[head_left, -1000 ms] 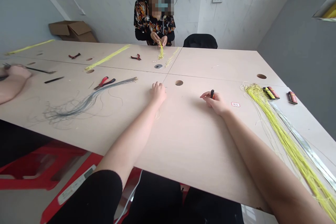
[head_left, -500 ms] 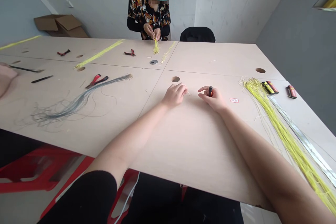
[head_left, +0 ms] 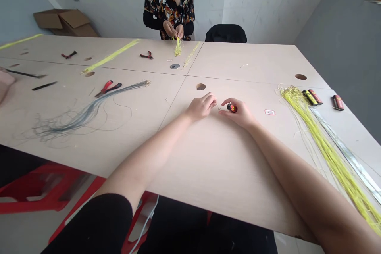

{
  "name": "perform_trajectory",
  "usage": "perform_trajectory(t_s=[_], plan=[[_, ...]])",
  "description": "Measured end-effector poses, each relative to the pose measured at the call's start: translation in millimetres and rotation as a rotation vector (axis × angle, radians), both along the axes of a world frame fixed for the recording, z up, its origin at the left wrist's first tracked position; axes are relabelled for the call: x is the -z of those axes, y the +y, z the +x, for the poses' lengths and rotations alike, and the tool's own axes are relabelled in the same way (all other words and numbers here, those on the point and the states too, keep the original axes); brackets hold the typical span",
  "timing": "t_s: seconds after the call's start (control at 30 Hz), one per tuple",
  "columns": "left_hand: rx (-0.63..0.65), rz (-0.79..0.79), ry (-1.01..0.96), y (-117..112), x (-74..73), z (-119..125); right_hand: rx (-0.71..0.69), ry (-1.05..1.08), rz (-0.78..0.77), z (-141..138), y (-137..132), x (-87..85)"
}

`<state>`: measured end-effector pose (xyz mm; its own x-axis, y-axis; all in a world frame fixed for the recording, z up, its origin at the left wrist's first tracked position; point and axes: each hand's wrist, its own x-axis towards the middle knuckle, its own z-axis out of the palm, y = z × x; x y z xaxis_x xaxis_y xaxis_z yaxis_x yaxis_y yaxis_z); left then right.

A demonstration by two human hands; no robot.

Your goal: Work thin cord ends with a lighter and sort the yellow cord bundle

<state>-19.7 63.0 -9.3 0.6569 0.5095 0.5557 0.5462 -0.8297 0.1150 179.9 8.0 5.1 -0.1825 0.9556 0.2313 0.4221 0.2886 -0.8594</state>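
Note:
My left hand (head_left: 204,106) is closed in a pinch above the table, fingertips pointing right. A small thin hook (head_left: 219,107) shows just beyond those fingertips, apparently held by them; the pinch point itself is hidden. A short black, red and yellow cylinder (head_left: 231,108) lies in the grasp of my right hand (head_left: 242,114), its black end toward the left hand. The thumb and forefinger of that hand reach forward toward the hook, with a gap between them.
Yellow lines (head_left: 320,139) and a silvery strip (head_left: 342,147) run along the right, near similar cylinders (head_left: 312,97). A small label (head_left: 270,112) lies closer. Left are grey lines (head_left: 92,111) and red-black pliers (head_left: 107,88). Opposite, a co-worker (head_left: 169,8) holds a yellow bundle (head_left: 177,47).
My right hand has come slightly left, closer to my left hand. The cylinder in it has tipped from upright to lying toward the hook. The whole view has shifted a little.

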Motion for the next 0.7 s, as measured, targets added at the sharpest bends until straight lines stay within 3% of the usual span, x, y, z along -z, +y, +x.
perform_trajectory(t_s=[0.27,0.7], plan=[[-0.01,-0.031,0.05,-1.2,-2.0,0.3,0.043,0.143,-0.036,-4.0,-4.6,-4.8],[0.021,-0.061,0.042,-4.9,-6.3,1.3,0.005,0.053,-0.136,-6.9,-4.7,-6.1]])
